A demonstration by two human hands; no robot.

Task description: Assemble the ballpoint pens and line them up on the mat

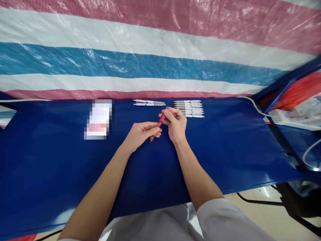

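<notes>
Both hands hold one red pen (159, 125) over the middle of the blue table (225, 150). My left hand (141, 134) pinches its lower barrel, with the tip pointing down towards me. My right hand (176, 124) is closed on the pen's upper end. Just beyond the hands lie two white-and-grey pens (148, 102) side by side. To their right is a neat row of several more white pens (189, 108).
A blurred white and pink card (98, 119) lies on the table to the left. A striped red, white and blue tarp (150, 50) hangs behind. At the right edge a white cable (253, 103) runs to a power strip (283, 116) on a neighbouring blue frame.
</notes>
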